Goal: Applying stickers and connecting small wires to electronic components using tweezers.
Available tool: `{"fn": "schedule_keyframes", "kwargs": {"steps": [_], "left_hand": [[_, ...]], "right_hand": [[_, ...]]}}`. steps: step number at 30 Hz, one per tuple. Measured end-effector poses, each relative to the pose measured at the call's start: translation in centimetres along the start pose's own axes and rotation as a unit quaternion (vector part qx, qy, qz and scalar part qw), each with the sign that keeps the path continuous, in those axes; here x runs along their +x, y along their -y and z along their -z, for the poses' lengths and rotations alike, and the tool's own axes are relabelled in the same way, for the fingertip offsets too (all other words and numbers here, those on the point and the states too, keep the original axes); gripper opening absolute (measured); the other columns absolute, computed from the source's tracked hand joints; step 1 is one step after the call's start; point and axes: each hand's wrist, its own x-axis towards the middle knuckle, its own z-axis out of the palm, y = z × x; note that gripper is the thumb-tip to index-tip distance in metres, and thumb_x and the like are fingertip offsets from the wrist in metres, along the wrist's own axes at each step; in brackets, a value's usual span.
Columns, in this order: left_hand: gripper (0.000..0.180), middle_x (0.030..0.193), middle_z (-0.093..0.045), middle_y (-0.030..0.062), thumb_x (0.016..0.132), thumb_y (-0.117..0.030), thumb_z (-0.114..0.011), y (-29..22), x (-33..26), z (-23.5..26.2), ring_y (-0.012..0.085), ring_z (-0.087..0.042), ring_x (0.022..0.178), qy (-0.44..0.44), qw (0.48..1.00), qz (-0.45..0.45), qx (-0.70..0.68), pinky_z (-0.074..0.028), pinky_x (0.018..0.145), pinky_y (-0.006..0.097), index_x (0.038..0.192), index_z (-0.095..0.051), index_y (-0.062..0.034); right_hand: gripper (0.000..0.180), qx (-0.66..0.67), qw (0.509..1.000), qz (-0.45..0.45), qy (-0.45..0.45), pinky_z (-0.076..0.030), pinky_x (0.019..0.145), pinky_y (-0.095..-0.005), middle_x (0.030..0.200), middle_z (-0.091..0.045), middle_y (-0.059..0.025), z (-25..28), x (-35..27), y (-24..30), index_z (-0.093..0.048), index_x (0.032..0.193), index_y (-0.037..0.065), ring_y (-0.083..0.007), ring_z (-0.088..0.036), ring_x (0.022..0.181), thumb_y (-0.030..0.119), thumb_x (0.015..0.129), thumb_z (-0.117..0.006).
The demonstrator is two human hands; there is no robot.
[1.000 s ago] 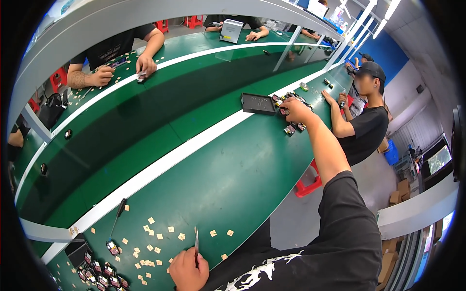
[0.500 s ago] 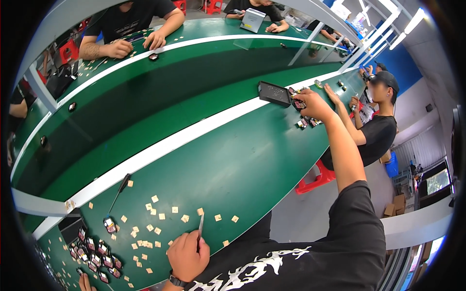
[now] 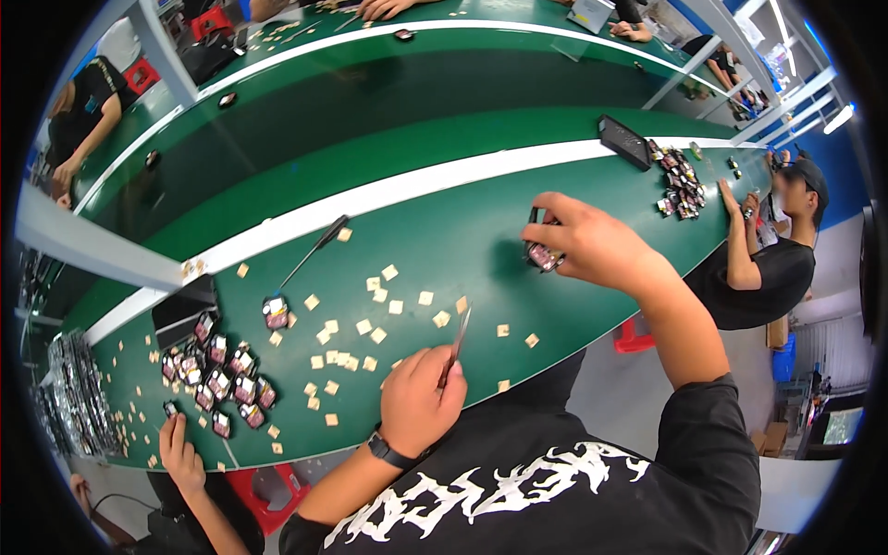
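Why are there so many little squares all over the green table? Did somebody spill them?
They look scattered, not neat: small tan squares lie loose across the green table, at all angles, between the left hand holding tweezers and the dark parts pile. Whether spilled, I cannot tell.

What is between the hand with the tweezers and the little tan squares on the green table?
Nothing visible. The left hand holds tweezers whose tip hangs just above bare green table, with tan squares scattered right beside it. The right hand grips a small dark part off to the side.
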Motion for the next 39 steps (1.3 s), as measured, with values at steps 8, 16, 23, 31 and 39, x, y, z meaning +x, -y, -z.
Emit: {"fn": "schedule_keyframes", "kwargs": {"steps": [8,16,23,31,39], "left_hand": [[0.018,0.081,-0.064,0.0028,0.096,-0.002,-0.060,-0.1,-2.9,3.6,0.0063,-0.055,0.068,-0.076,0.974,0.106,-0.186,-0.045,0.063,0.023,0.112,-0.067,0.0050],[0.018,0.085,-0.064,0.0028,0.099,-0.003,-0.058,1.7,-6.2,7.5,0.0051,-0.055,0.072,-0.079,0.966,0.151,-0.196,-0.044,0.064,0.022,0.114,-0.064,0.0055],[0.019,0.085,-0.064,0.0026,0.099,-0.005,-0.059,3.5,-7.6,8.8,0.0049,-0.055,0.072,-0.062,0.959,0.172,-0.216,-0.044,0.064,0.021,0.115,-0.064,0.0050],[0.019,0.086,-0.065,0.0027,0.100,-0.005,-0.059,3.6,-6.9,9.1,0.0050,-0.055,0.072,-0.022,0.968,0.148,-0.202,-0.045,0.064,0.021,0.115,-0.064,0.0049],[0.017,0.084,-0.066,0.0058,0.094,-0.003,-0.064,3.7,-6.9,8.7,0.0111,-0.062,0.069,-0.043,0.963,0.169,-0.206,-0.051,0.065,0.026,0.109,-0.068,0.0037]], "right_hand": [[0.051,-0.001,0.998,0.061,-0.018,-0.057,0.086,-0.0405,0.127,-0.057,-0.0126,-3.4,5.3,9.0,-0.068,0.115,0.010,-0.0313,-0.065,0.103,0.000,0.066,-0.081],[0.033,-0.062,0.993,0.099,-0.012,-0.055,0.091,-0.0418,0.127,-0.057,-0.0157,-7.1,7.5,12.9,-0.071,0.113,0.010,-0.0301,-0.064,0.107,0.011,0.080,-0.069],[0.028,-0.088,0.989,0.116,-0.002,-0.054,0.093,-0.0397,0.134,-0.056,-0.0109,-7.9,7.5,14.6,-0.073,0.110,0.012,-0.0273,-0.059,0.117,0.015,0.083,-0.067],[0.030,-0.049,0.994,0.097,-0.002,-0.054,0.096,-0.0414,0.139,-0.054,-0.0094,-8.1,7.3,14.6,-0.073,0.113,0.013,-0.0302,-0.052,0.130,0.016,0.084,-0.067],[0.037,-0.017,0.997,0.077,0.003,-0.052,0.104,-0.0454,0.147,-0.050,-0.0103,-8.1,6.8,14.2,-0.071,0.121,0.016,-0.0357,-0.048,0.136,0.014,0.085,-0.066]]}}
